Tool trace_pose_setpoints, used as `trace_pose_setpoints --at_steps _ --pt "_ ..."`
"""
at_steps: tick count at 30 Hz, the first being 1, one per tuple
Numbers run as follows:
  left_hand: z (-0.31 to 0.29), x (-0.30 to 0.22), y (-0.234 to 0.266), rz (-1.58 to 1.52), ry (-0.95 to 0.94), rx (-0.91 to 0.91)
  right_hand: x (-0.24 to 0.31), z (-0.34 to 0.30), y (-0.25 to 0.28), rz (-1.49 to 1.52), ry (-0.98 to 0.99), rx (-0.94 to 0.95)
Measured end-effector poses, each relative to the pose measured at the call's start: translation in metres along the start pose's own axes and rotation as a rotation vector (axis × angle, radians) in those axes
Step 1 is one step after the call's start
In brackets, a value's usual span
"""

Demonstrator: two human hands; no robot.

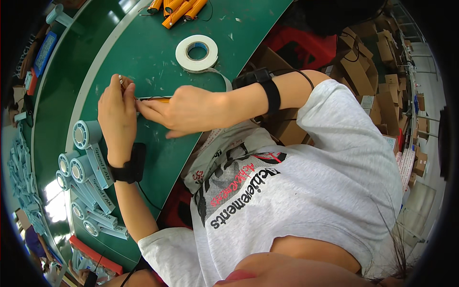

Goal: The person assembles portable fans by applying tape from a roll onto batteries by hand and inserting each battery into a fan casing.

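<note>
My left hand [117, 112] is closed, its thumb and forefinger pinching a small white connector [121, 79] with thin leads. From the right, my right hand [184, 111] reaches across, its fingertips pressed together against the left thumb. Whatever those fingertips grip is hidden. Between the hands, a narrow strip of an orange, battery-like piece [161, 100] and a dark wire show, mostly covered by the right fingers. Behind the right hand lies a roll of white tape [182, 53], its loose end trailing toward the right forearm.
Several orange wrapped battery packs [184, 10] with wires lie at the far edge. Pale blue handheld fans [86, 167] line the green table [158, 158] on the left, beside a belt with a white rail. A red tray [95, 255] stands near; cardboard boxes [356, 67] fill the right.
</note>
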State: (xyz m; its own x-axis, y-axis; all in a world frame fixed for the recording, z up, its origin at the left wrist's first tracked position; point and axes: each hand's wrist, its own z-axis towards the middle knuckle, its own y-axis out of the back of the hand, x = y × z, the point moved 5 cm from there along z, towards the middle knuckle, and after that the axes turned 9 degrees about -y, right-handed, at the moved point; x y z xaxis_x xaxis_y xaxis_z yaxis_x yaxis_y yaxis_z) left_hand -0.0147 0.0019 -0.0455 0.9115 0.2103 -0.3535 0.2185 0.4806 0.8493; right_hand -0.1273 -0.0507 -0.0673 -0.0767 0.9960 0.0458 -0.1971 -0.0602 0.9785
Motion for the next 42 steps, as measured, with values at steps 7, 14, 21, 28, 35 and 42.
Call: trace_pose_setpoints --at_steps 7,14,21,28,35,42 --pt "0.002 0.016 0.009 -0.635 0.194 0.230 -0.009 0.000 0.012 0.188 0.009 0.060" --pt "0.018 0.010 0.024 -0.095 -0.067 0.577 -0.034 0.018 0.014 0.303 -0.104 0.259" --pt "0.101 0.150 0.083 0.065 0.351 0.222 -0.184 0.028 0.049 0.031 -0.319 -0.140" --pt "0.088 0.291 0.038 0.958 0.364 0.209 -0.165 0.083 -0.003 -0.207 0.046 -0.057" --pt "0.118 0.014 -0.040 0.000 -0.112 0.421 -0.183 0.055 0.023 0.003 -0.045 -0.321" --pt "0.088 -0.065 -0.084 -0.083 -0.217 0.355 -0.206 0.007 0.045 0.671 -0.283 -0.613"
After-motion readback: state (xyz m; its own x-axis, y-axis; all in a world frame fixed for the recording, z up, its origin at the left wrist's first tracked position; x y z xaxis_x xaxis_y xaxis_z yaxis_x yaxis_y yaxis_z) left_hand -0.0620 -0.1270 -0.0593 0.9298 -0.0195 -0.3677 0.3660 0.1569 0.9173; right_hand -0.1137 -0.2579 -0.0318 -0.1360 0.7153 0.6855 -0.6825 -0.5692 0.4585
